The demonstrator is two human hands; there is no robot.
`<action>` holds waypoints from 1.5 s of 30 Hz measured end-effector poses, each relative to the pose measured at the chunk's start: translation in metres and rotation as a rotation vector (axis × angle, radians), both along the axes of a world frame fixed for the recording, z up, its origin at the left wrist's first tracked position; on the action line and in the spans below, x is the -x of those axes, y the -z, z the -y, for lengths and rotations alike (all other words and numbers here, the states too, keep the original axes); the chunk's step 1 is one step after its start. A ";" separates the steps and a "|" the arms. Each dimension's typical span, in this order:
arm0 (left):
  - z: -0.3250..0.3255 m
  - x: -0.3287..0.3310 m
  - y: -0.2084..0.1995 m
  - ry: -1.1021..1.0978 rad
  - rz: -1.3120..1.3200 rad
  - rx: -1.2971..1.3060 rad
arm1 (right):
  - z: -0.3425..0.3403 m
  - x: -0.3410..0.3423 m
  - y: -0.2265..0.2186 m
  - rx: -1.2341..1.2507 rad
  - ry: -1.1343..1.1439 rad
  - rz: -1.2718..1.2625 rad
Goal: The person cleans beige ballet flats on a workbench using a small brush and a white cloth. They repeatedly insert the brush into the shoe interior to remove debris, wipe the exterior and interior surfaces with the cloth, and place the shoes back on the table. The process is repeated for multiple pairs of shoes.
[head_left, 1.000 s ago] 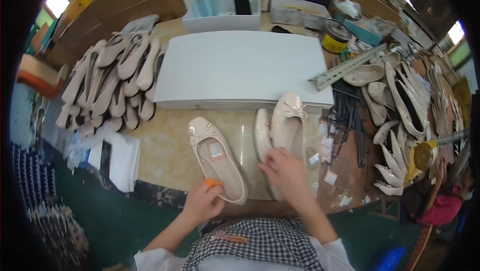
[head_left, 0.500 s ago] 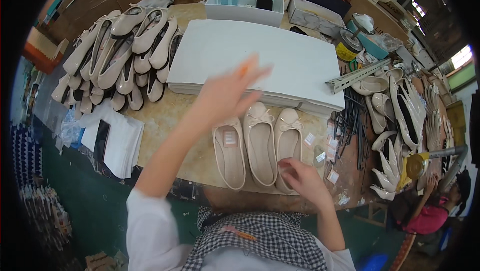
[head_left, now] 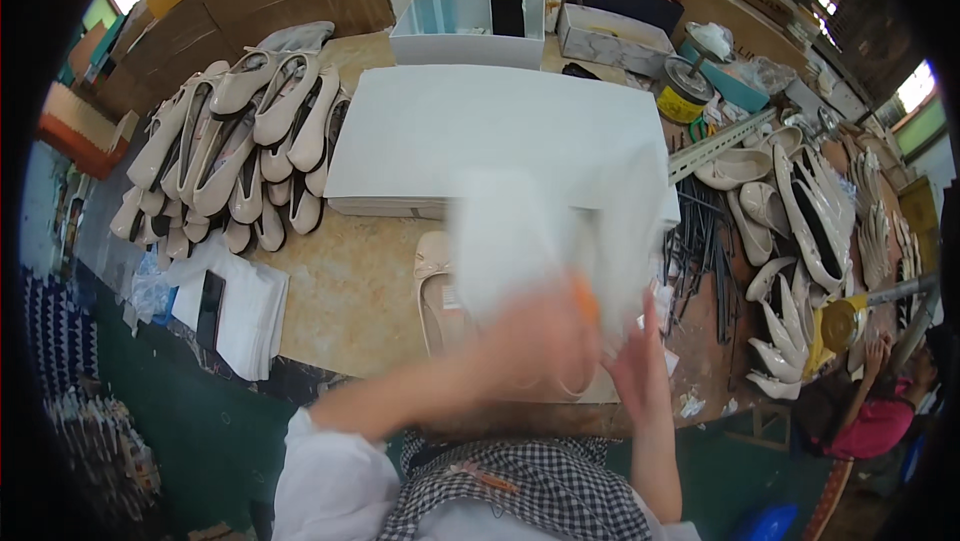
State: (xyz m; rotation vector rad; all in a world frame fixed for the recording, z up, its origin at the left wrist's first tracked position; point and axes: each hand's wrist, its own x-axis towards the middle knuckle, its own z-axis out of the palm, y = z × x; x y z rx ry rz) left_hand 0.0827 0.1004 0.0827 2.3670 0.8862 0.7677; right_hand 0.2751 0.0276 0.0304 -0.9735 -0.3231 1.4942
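Observation:
A white paper sheet (head_left: 505, 241), smeared by motion, hangs in the grip of my left hand (head_left: 545, 336), which has a blurred orange patch near its fingers. My right hand (head_left: 638, 366) is beside the sheet's lower right edge, fingers stretched upward and apart. Whether it touches the paper is hard to tell. Beneath the sheet and my left arm, a beige ballet flat (head_left: 433, 286) shows on the table, toe pointing away from me. The sheet and hands mostly hide the other flats beside it. Behind them lies a thick stack of white paper (head_left: 420, 131).
Many beige flats (head_left: 225, 146) are piled at the left, and more shoes (head_left: 810, 226) lie at the right. A phone (head_left: 210, 309) rests on white cloths or papers (head_left: 250, 316). Black strips (head_left: 705, 261) and a metal bar (head_left: 722, 146) lie right of the stack. Another person (head_left: 870, 421) sits far right.
My left hand has come from over the paper stack toward me, bringing a sheet that now covers most of the flats. My right hand has left the right-hand shoe and moved slightly right.

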 end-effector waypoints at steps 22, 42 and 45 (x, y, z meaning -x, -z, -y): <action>0.076 -0.031 0.066 0.068 -0.398 0.295 | -0.051 0.001 0.026 -0.390 -0.575 1.721; -0.147 0.021 0.047 -0.386 -0.454 -0.411 | -0.046 -0.003 0.038 -0.330 -0.322 1.319; -0.195 0.048 0.053 -0.668 -0.540 -0.244 | -0.021 -0.014 0.021 -0.285 -0.327 1.249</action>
